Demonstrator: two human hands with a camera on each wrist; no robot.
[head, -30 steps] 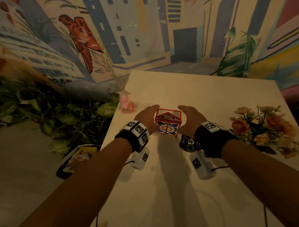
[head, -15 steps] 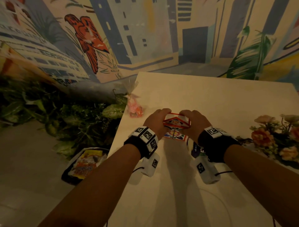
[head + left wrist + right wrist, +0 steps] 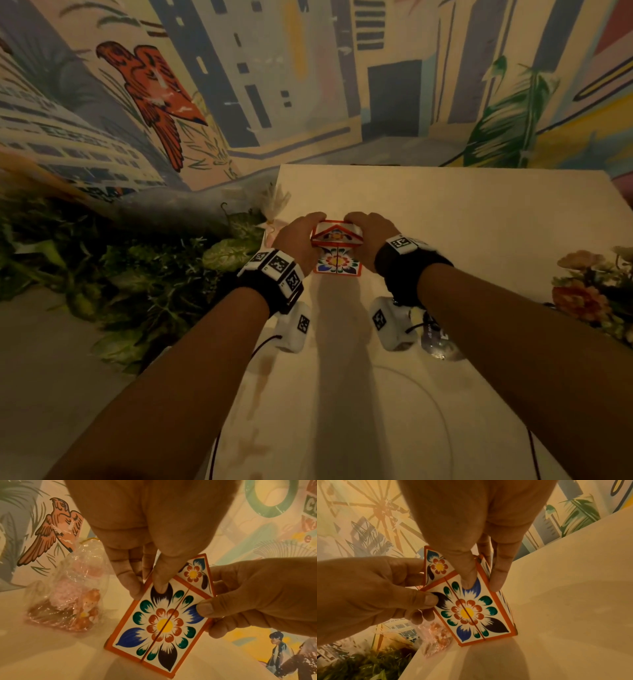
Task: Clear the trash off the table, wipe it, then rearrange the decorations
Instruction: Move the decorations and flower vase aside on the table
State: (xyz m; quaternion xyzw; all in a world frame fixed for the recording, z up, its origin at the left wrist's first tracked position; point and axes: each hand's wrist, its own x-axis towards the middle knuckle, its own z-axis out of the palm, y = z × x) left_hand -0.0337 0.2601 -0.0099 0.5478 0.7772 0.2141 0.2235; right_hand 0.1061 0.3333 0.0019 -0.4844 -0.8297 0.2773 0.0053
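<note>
The painted house-shaped box (image 3: 337,247), orange-edged with a big flower across its two front panels, stands on the worktop (image 3: 479,222) toward the left edge, held between both hands. The left hand (image 3: 298,236) grips its left side, thumb pressed on the front panel and fingers (image 3: 130,586) curled round the edge; the right hand (image 3: 368,236) does the same on the right side, thumb on the front and fingers (image 3: 498,577) wrapped down the side wall. Its base appears to touch the worktop, though the box leans a little in the wrist views. Just beside it on the left lies a small figurine in a clear wrapper (image 3: 73,601), close to the worktop's edge, and well apart to the right sits a bunch of flowers (image 3: 596,291). A small dark item (image 3: 435,339) lies near the right wrist; what it is cannot be told. Leafy greenery (image 3: 137,274) runs along the floor below the painted wall. Judging by the bare surface, the decoration-arranging step seems to be in hand, with the box being positioned. The next move likely calls for settling the box flat and square, then easing both grips off without tipping it
</note>
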